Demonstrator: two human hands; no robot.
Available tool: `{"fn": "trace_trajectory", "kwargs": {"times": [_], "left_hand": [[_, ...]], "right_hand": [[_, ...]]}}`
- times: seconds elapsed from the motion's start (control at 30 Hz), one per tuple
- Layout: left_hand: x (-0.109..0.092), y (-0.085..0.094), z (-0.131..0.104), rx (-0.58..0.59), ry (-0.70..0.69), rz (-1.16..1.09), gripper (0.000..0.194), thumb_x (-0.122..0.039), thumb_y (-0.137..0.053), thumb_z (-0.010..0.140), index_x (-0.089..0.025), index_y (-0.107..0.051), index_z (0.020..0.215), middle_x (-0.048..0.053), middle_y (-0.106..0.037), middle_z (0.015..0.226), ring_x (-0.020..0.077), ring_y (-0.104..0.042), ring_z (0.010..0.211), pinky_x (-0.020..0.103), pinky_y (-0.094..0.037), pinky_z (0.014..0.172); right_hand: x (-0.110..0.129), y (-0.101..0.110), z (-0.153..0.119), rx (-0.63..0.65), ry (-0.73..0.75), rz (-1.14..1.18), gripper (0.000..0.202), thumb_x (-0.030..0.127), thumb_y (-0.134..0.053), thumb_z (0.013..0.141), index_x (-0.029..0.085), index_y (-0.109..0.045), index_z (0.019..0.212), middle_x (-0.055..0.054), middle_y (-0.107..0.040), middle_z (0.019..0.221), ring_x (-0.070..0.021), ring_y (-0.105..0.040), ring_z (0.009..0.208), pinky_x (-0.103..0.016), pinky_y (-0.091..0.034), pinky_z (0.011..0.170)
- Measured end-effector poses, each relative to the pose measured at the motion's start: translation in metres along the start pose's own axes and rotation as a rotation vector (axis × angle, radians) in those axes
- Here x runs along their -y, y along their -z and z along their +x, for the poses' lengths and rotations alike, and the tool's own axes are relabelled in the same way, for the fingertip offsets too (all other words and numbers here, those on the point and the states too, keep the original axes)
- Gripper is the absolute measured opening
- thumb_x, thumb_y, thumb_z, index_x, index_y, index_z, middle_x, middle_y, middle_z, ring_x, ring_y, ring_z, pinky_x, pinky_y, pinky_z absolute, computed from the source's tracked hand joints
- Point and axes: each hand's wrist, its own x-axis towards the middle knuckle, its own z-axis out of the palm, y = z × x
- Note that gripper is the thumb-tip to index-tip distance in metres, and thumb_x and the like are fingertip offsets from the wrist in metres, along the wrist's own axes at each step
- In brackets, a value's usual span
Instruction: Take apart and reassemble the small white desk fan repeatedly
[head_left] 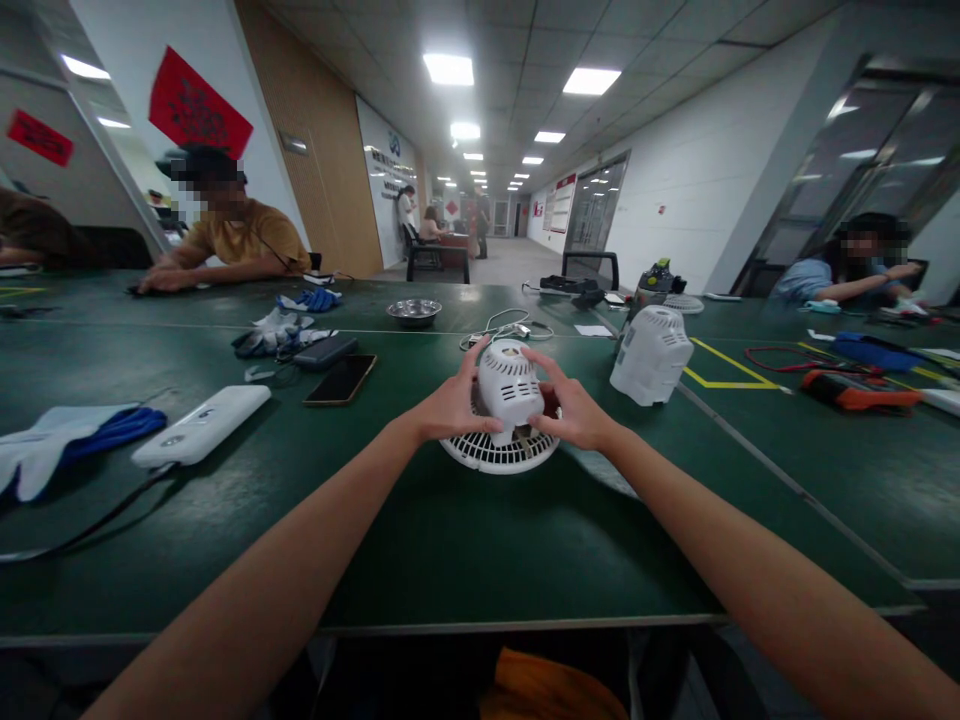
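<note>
A white vented motor cover (511,385) of a small fan stands upright over a round white fan grille (501,458), which lies flat on the green table. On the cover's left side, my left hand (459,400) curves its fingers and thumb around it. Opposite, my right hand (568,405) grips the cover's right side, thumb near its lower edge. Between the hands, dark parts show beneath the cover; how it joins the grille is hidden. Just behind them lies a coiled white cable (504,325).
Right of my hands stands a white plastic housing (652,355). A phone (341,380), a white power bank (202,425) and gloves (71,435) lie to the left. Farther back is a metal bowl (414,313); an orange multimeter (859,391) lies right. People sit across the table.
</note>
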Motion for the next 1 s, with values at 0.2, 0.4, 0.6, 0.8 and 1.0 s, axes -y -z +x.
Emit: {"fn": "trace_trajectory", "kwargs": {"times": [0.2,0.4,0.6,0.8,1.0], "left_hand": [[-0.012,-0.005,0.001,-0.059,-0.037,0.098,0.128,-0.042,-0.082,0.058,-0.025,0.004,0.151,0.021,-0.034,0.146,0.0420,-0.047,0.124,0.057,-0.037,0.100],[-0.010,-0.001,0.002,-0.066,-0.080,0.199,0.115,-0.043,-0.081,0.059,-0.026,-0.011,0.149,0.018,-0.039,0.142,0.0403,-0.050,0.120,0.055,-0.040,0.099],[-0.005,0.002,0.002,-0.039,-0.063,0.189,0.114,-0.046,-0.081,0.058,-0.025,-0.013,0.147,0.019,-0.042,0.139,0.0382,-0.052,0.116,0.053,-0.041,0.097],[0.000,0.006,0.005,0.049,-0.081,0.132,0.132,-0.047,-0.086,0.046,-0.024,-0.006,0.149,0.020,-0.036,0.143,0.0410,-0.045,0.124,0.055,-0.034,0.103],[-0.007,0.005,0.003,0.024,-0.051,0.187,0.127,-0.046,-0.086,0.046,-0.023,-0.011,0.146,0.019,-0.041,0.138,0.0394,-0.049,0.120,0.054,-0.038,0.101]], "right_hand": [[0.006,-0.003,0.003,0.025,-0.001,-0.003,0.094,0.015,-0.063,0.070,0.028,-0.013,0.149,0.004,-0.060,0.073,-0.0124,-0.053,0.056,-0.026,-0.046,0.057],[0.009,-0.001,0.003,0.034,-0.049,0.000,0.096,0.012,-0.065,0.067,0.029,-0.015,0.147,0.005,-0.058,0.071,-0.0119,-0.052,0.056,-0.025,-0.044,0.056],[0.010,0.003,0.003,0.055,-0.073,-0.018,0.092,0.013,-0.065,0.068,0.028,-0.019,0.146,0.006,-0.055,0.067,-0.0120,-0.053,0.058,-0.025,-0.043,0.058],[0.011,0.006,0.003,0.088,-0.078,-0.013,0.092,0.015,-0.065,0.070,0.028,-0.016,0.146,0.005,-0.057,0.071,-0.0121,-0.053,0.059,-0.025,-0.044,0.060],[0.013,0.007,0.003,0.104,-0.086,-0.034,0.095,0.018,-0.067,0.069,0.028,-0.013,0.147,0.005,-0.058,0.074,-0.0124,-0.054,0.060,-0.024,-0.043,0.058]]}}
